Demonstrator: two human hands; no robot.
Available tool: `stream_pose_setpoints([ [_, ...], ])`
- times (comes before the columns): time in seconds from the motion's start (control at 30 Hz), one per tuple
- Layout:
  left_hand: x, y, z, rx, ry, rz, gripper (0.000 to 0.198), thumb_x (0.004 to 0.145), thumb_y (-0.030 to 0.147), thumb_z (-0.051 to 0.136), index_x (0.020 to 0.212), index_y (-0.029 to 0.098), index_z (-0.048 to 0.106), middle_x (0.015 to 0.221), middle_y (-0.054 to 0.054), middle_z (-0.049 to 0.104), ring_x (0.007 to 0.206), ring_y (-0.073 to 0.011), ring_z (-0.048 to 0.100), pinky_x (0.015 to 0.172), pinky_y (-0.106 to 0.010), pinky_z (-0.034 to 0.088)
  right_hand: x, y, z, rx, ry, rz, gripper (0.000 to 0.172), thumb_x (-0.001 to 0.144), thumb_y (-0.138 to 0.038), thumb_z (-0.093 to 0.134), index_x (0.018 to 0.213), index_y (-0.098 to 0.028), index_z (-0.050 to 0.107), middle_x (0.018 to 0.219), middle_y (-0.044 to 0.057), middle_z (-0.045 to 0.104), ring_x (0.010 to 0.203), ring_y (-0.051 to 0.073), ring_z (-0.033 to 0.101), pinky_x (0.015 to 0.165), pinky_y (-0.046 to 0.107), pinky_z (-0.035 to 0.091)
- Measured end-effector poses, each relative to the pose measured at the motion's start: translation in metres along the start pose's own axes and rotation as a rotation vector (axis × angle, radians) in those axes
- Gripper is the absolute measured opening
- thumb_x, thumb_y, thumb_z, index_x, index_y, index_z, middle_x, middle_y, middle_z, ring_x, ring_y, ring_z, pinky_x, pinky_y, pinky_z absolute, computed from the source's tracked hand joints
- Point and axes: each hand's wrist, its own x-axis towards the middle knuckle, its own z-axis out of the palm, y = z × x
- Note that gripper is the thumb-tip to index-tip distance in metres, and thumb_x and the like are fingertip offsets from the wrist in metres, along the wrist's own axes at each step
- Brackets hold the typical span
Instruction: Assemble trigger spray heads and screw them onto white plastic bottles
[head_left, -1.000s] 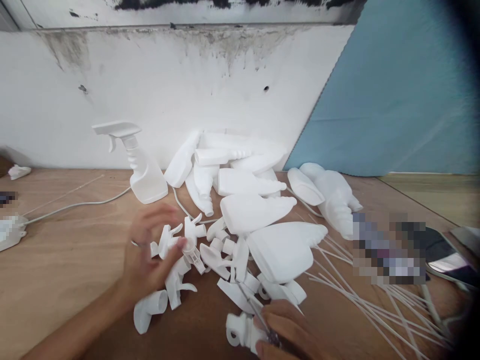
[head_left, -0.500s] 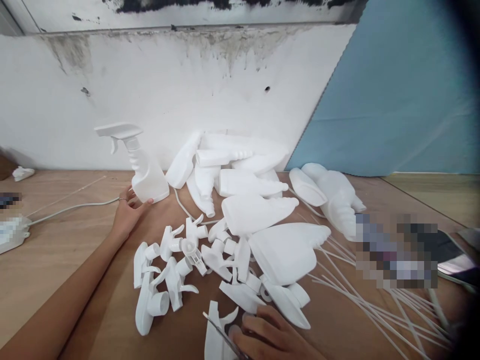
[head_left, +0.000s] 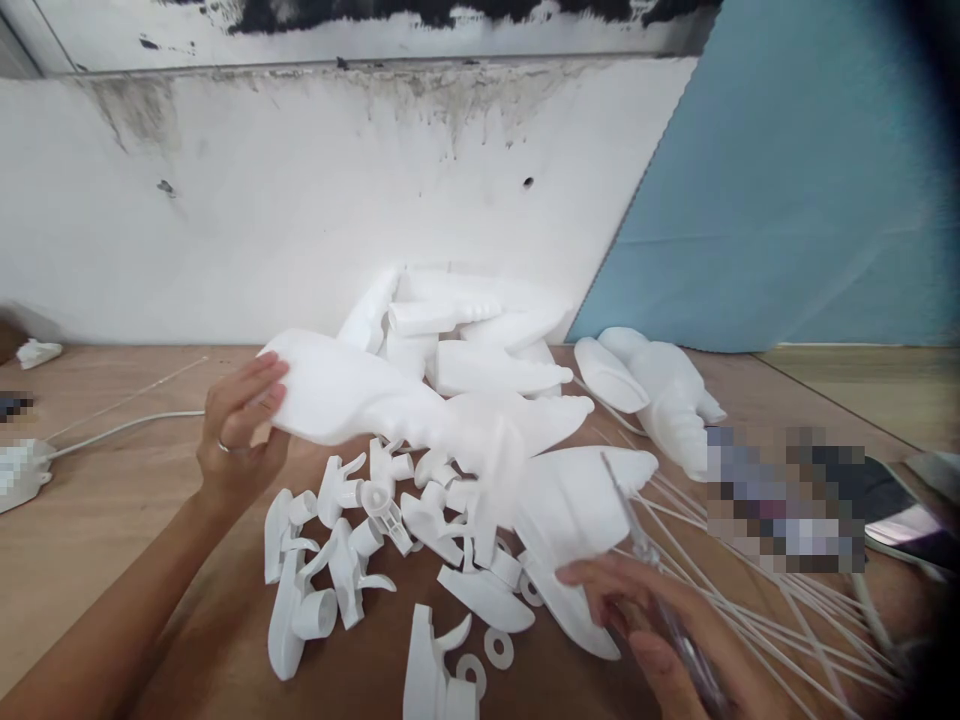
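Note:
My left hand [head_left: 244,425] is closed round the base of a white spray bottle [head_left: 341,385]. The bottle lies tipped over in the air, its neck to the right, with a motion-blurred trigger head [head_left: 502,460] at that end. My right hand [head_left: 645,610] grips a slim, pointed metal tool [head_left: 637,530], blurred too much to name exactly. That hand hovers over the right edge of the loose trigger heads [head_left: 349,570], close to a lying white bottle [head_left: 577,510]. Small white washers [head_left: 499,648] rest on the table below.
More white bottles [head_left: 502,368] are heaped against the wall, with others [head_left: 660,390] by the blue cloth [head_left: 787,200]. Thin white tubes [head_left: 735,600] spread across the right side, near a phone [head_left: 907,530]. A white cable [head_left: 127,430] runs along the left.
The spray bottle, upright by the wall before, is now lifted and tipped rightward in my left hand. My right hand has moved up and right with the tool, uncovering the washers.

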Motion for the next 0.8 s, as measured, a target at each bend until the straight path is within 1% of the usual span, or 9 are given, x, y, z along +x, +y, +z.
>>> stream_pose_setpoints([
  [0.1, 0.008, 0.034, 0.001, 0.083, 0.001, 0.376, 0.022, 0.075, 0.009, 0.074, 0.085, 0.019, 0.057, 0.107, 0.001, 0.074, 0.111, -0.0233, 0.067, 0.092, -0.045, 0.054, 0.009, 0.005, 0.0, 0.199, 0.111, 0.112, 0.043, 0.098, -0.041, 0.045, 0.137, -0.022, 0.047, 0.116, 0.01, 0.067, 0.089, 0.017, 0.071, 0.072, 0.02, 0.06],
  [0.13, 0.008, 0.045, 0.001, 0.115, 0.009, 0.515, 0.025, 0.074, 0.006, 0.073, 0.087, 0.02, 0.057, 0.11, -0.001, 0.073, 0.111, -0.0241, 0.067, 0.089, -0.044, 0.054, 0.01, 0.008, 0.0, 0.221, 0.11, 0.12, 0.048, 0.098, -0.045, 0.045, 0.14, -0.022, 0.044, 0.122, 0.011, 0.064, 0.095, 0.018, 0.07, 0.073, 0.019, 0.06],
  [0.2, 0.008, 0.064, 0.002, 0.147, 0.019, 0.652, 0.027, 0.074, 0.005, 0.072, 0.088, 0.021, 0.056, 0.113, -0.002, 0.071, 0.114, -0.0247, 0.066, 0.086, -0.043, 0.055, 0.008, 0.013, -0.002, 0.219, 0.047, 0.13, 0.054, 0.095, -0.046, 0.051, 0.143, -0.024, 0.041, 0.129, 0.012, 0.061, 0.104, 0.021, 0.069, 0.074, 0.018, 0.06],
  [0.3, 0.004, 0.079, 0.003, 0.14, 0.041, 0.644, 0.024, 0.074, 0.004, 0.07, 0.083, 0.022, 0.055, 0.113, -0.002, 0.07, 0.112, -0.0237, 0.066, 0.084, -0.041, 0.056, 0.002, 0.019, -0.004, 0.273, -0.028, 0.183, 0.054, 0.091, -0.039, 0.06, 0.14, -0.028, 0.042, 0.124, 0.008, 0.065, 0.1, 0.022, 0.071, 0.075, 0.02, 0.06],
  [0.37, 0.002, 0.082, 0.003, 0.122, 0.048, 0.654, 0.024, 0.075, 0.003, 0.069, 0.079, 0.021, 0.055, 0.11, 0.0, 0.071, 0.108, -0.0225, 0.068, 0.084, -0.041, 0.056, 0.002, 0.02, -0.006, 0.36, -0.093, 0.236, 0.046, 0.091, -0.037, 0.059, 0.134, -0.03, 0.045, 0.117, 0.006, 0.068, 0.094, 0.022, 0.072, 0.073, 0.022, 0.061],
  [0.5, 0.002, 0.083, 0.003, 0.068, 0.045, 0.679, 0.022, 0.076, 0.002, 0.067, 0.076, 0.02, 0.055, 0.107, 0.001, 0.07, 0.105, -0.0214, 0.069, 0.087, -0.042, 0.055, 0.01, 0.014, -0.005, 0.38, -0.227, 0.263, 0.034, 0.088, -0.029, 0.062, 0.121, -0.031, 0.052, 0.092, -0.001, 0.073, 0.071, 0.018, 0.074, 0.061, 0.02, 0.061],
  [0.63, 0.007, 0.084, 0.002, 0.091, 0.026, 0.705, 0.022, 0.076, 0.0, 0.064, 0.077, 0.02, 0.056, 0.107, 0.001, 0.07, 0.102, -0.0206, 0.069, 0.085, -0.042, 0.055, 0.017, 0.004, -0.002, 0.141, -0.106, 0.135, 0.021, 0.078, -0.025, 0.072, 0.095, -0.026, 0.06, 0.078, -0.004, 0.072, 0.06, 0.015, 0.071, 0.052, 0.015, 0.057],
  [0.73, 0.012, 0.083, -0.002, 0.091, 0.009, 0.751, 0.022, 0.075, 0.002, 0.066, 0.078, 0.022, 0.057, 0.107, 0.003, 0.071, 0.098, -0.0196, 0.071, 0.084, -0.041, 0.054, 0.018, 0.0, 0.0, 0.057, -0.009, 0.072, 0.018, 0.078, -0.026, 0.072, 0.091, -0.026, 0.061, 0.078, -0.004, 0.073, 0.064, 0.014, 0.072, 0.056, 0.013, 0.058],
  [0.8, 0.012, 0.082, -0.006, 0.06, -0.024, 0.691, 0.021, 0.076, 0.007, 0.069, 0.081, 0.024, 0.058, 0.105, 0.004, 0.071, 0.095, -0.0198, 0.071, 0.083, -0.041, 0.055, 0.019, -0.002, -0.001, 0.011, 0.012, 0.036, 0.017, 0.078, -0.025, 0.071, 0.092, -0.026, 0.061, 0.08, -0.004, 0.074, 0.066, 0.014, 0.072, 0.058, 0.013, 0.058],
])
